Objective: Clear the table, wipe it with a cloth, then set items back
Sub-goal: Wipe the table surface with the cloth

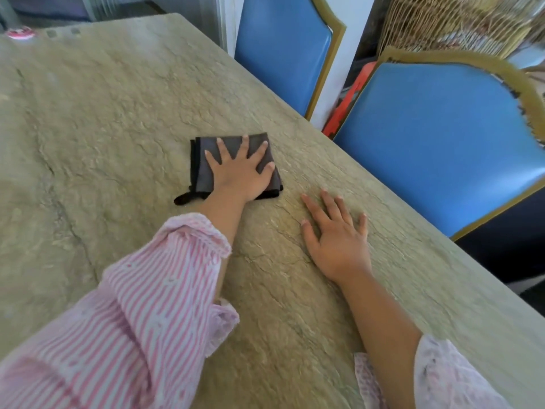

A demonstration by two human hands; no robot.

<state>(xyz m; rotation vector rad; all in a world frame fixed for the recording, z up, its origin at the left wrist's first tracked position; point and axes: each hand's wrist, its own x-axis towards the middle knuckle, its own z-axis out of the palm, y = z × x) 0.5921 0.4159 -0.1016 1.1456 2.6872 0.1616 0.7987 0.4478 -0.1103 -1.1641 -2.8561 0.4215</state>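
Near the middle of the frame, my left hand (240, 172) lies flat, fingers spread, pressing on the folded grey cloth (202, 176) and gripping nothing. My right hand (336, 240) rests open on the table (118, 113) just beside it. The cloth looks soft and light and would likely bunch, so I judge that palm pressure at its centre suits best.

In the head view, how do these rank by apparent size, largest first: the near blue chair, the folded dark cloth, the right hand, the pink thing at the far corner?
1. near blue chair
2. folded dark cloth and right hand, about alike; the hand is nearer, so unranked
3. pink thing, smallest, though farthest away
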